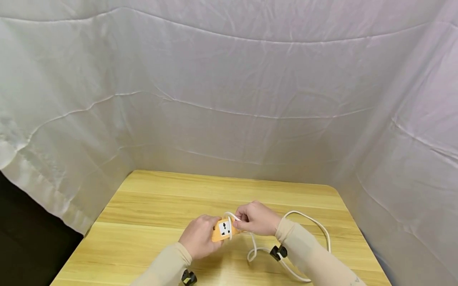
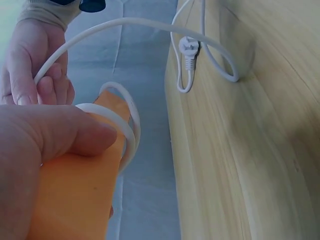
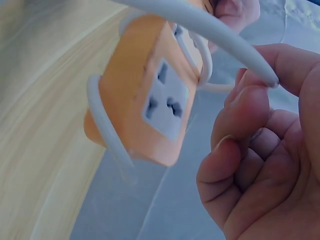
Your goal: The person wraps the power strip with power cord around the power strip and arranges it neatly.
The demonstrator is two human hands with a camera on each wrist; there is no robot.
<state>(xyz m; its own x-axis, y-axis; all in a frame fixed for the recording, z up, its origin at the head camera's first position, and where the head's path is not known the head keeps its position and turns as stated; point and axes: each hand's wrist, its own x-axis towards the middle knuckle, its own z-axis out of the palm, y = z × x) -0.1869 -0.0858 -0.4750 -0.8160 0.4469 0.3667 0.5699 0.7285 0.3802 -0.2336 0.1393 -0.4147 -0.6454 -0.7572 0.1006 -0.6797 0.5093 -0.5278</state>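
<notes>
An orange power strip point(image 1: 217, 235) with white socket panels is held above the table by my left hand point(image 1: 201, 237), its thumb lying along the orange casing in the left wrist view. White cord point(image 2: 131, 120) loops around the strip's body. My right hand point(image 1: 258, 218) pinches a length of that cord between thumb and fingers, close beside the strip. In the right wrist view one socket panel point(image 3: 167, 102) faces the camera, and the pinched cord point(image 3: 215, 30) crosses in front of it. The white plug point(image 2: 189, 47) rests on the wood in the left wrist view.
The loose cord point(image 1: 327, 234) curves over the right side of the wooden table point(image 1: 157, 194) and passes by my right forearm. Pale grey curtains point(image 1: 243, 99) enclose the back and both sides. A dark gap point(image 1: 28, 230) shows at the lower left.
</notes>
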